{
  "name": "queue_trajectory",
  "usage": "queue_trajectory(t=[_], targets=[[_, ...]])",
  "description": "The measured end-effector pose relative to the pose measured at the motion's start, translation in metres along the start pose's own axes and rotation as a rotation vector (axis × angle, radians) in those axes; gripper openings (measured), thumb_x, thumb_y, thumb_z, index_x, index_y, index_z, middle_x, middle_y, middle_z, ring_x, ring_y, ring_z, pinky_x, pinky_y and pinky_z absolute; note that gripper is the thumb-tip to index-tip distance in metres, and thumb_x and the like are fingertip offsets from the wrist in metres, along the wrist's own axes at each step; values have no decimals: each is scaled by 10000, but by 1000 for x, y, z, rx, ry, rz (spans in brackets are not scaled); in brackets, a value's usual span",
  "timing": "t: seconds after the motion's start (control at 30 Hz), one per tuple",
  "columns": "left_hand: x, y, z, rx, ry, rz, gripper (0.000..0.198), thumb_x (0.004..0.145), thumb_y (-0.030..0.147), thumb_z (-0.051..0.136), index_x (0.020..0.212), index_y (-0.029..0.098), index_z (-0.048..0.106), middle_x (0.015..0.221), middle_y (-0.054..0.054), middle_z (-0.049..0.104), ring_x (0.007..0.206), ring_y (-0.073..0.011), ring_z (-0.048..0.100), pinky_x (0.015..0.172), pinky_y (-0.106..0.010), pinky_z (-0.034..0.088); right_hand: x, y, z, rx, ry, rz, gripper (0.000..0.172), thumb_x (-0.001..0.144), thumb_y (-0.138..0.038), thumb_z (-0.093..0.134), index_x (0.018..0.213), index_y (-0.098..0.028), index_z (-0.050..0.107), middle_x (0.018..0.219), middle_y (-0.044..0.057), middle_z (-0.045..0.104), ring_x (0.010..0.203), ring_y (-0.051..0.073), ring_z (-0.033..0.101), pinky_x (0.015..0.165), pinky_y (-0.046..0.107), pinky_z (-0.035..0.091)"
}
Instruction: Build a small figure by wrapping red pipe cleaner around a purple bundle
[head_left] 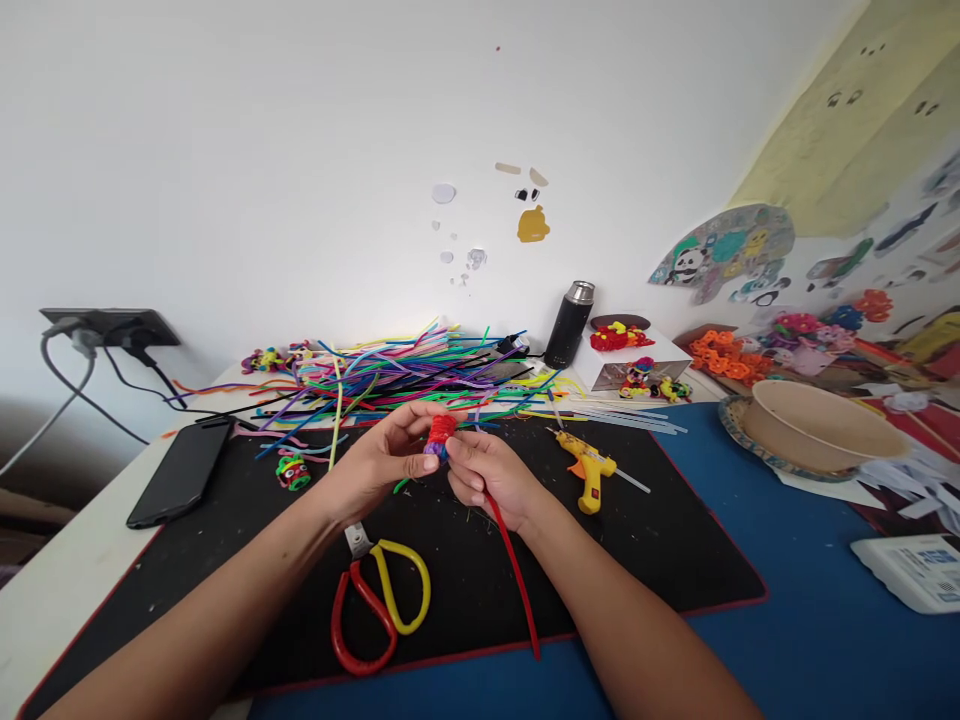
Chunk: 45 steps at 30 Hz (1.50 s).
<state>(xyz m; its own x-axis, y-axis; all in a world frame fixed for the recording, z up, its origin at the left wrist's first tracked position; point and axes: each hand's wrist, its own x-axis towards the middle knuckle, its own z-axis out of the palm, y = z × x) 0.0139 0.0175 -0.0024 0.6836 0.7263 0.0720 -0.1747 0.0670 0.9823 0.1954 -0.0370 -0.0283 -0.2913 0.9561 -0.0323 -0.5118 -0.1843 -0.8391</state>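
Note:
Between my two hands is a small coil of wound pipe cleaner [441, 432], red on top and purple-blue at its lower end. My left hand [386, 450] grips it from the left, thumb below and fingers above. My right hand [487, 470] pinches its right side, and a red pipe cleaner [516, 570] runs through the fingers and hangs down toward the mat's front edge. Scissors [382, 605] with one red and one yellow handle lie below my left hand, blades partly hidden by my forearm. A yellow glue gun [589, 470] lies right of my hands.
A heap of colourful pipe cleaners [397, 370] spreads along the wall. On the black mat [637, 560] sits a green-and-red figure [292, 472]. A phone [182, 472] lies left; a black flask [570, 325], a white box [637, 350] and a bowl [817, 425] stand right.

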Motion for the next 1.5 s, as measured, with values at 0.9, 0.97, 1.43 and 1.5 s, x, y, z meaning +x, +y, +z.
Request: queue_trajectory(t=[0.9,0.97,1.43,1.5], targets=[[-1,11,-18,328,11,-128,457,834,335,809,1268,221,726,1284,-112,765,1196,-303,692,1044,-445,519,6,11,-7,-330,110,29,434,751,-552,874,854,-172,689,437,-120,439,359,72,348,433,268,215],[1,8,-19,349,28,-133,483,824,346,824,1276,214,714,1293,-113,759,1211,-305,684,1069,-456,502,7,11,-9,-341,136,36,454,739,-568,876,851,-172,685,425,-121,437,356,76,350,431,267,216],[-1,17,-28,212,-17,-174,465,854,389,829,1288,245,742,1339,-101,746,1254,-308,662,1020,-386,520,3,5,-2,-286,88,18,428,761,-518,873,923,-164,696,420,-135,432,340,67,329,423,266,197],[-1,17,-27,257,-35,-157,434,860,362,811,1272,243,748,1322,-94,755,1250,-306,667,1053,-406,509,3,5,-2,-295,80,18,413,772,-510,866,920,-162,701,425,-133,435,341,65,329,423,267,197]])
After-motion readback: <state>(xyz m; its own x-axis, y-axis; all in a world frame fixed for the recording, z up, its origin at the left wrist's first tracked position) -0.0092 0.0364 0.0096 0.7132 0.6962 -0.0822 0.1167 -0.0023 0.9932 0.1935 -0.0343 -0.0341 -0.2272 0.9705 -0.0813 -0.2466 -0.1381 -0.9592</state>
